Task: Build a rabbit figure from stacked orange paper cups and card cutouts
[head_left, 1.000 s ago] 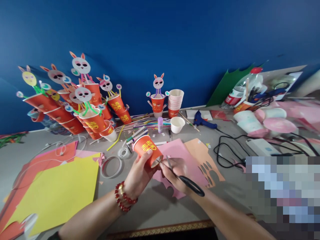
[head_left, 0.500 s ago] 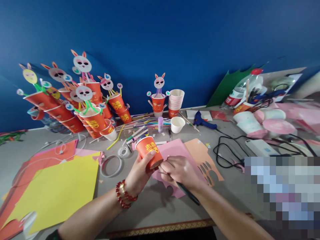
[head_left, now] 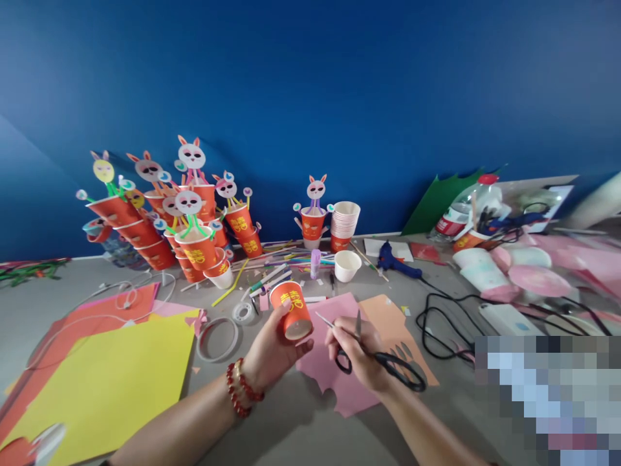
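Note:
A red paper cup point(head_left: 294, 317) with yellow lettering is in my left hand point(head_left: 272, 353), tilted so its bottom faces me. My fingers wrap round its side; a beaded bracelet is on that wrist. My right hand point(head_left: 358, 353) is closed on a pair of black-handled scissors point(head_left: 400, 372), just right of the cup and apart from it. The blades are spread and point up and away. Under my right hand lies a pink paper sheet point(head_left: 334, 382) with a ragged cut edge, beside an orange sheet point(head_left: 381, 310) with cut-out holes.
Cups with rabbit faces point(head_left: 196, 249) stand at the left back. A cup stack point(head_left: 345, 220), a white cup point(head_left: 347, 265) and a blue glue gun point(head_left: 395, 259) are further back. Yellow paper point(head_left: 116, 382) and a tape roll point(head_left: 218, 340) lie left; black cables point(head_left: 431, 323) lie right.
My right hand has moved away from the cup's base, and the scissors have turned with their blades now spread in view. The cup's bottom has turned more toward me. The camera view has shifted upward.

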`<state>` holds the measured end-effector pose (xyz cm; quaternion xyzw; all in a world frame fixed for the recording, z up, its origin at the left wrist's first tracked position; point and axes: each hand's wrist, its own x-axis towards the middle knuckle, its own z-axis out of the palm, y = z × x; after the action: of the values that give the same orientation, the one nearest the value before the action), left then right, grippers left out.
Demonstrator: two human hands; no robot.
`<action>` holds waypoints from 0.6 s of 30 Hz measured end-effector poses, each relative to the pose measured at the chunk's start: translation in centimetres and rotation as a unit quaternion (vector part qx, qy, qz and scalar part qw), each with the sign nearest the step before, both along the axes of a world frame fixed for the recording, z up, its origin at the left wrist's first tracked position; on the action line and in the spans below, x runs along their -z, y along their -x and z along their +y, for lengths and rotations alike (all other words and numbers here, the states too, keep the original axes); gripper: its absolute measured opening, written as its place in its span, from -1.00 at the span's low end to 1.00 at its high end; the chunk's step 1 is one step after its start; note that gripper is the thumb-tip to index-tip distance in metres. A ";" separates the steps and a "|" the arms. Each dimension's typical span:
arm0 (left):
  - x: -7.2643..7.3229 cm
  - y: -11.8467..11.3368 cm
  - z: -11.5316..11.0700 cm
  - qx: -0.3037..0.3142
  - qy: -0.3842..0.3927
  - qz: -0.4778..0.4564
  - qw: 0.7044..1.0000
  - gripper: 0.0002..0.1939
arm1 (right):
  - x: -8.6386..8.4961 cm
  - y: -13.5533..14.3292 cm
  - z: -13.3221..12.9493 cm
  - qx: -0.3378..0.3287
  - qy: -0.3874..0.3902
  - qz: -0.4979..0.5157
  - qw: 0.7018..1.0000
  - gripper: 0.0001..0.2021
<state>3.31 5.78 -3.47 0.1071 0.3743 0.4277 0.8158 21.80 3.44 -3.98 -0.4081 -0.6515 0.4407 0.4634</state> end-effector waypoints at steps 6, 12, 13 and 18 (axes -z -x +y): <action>-0.5 1.3 0.5 0.042 -0.160 -0.008 0.986 -0.73 | 1.3 0.8 0.0 0.041 0.041 0.032 0.998 -0.55; 0.6 3.9 -0.2 0.101 -0.271 -0.012 0.957 -0.57 | 1.9 1.2 -0.3 0.010 0.019 0.022 1.000 -0.58; 1.0 4.2 -0.4 0.103 -0.273 -0.020 0.956 -0.55 | 1.9 1.3 -0.5 0.006 0.003 0.011 1.000 -0.58; 2.5 4.8 -1.2 0.103 -0.233 -0.106 0.961 -0.57 | 1.5 1.9 -0.9 0.006 -0.062 -0.035 0.997 -0.56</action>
<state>-1.51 4.56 -5.96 0.2863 0.1631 0.4253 0.8429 19.91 2.51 -5.44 -0.3975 -0.6909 0.3826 0.4672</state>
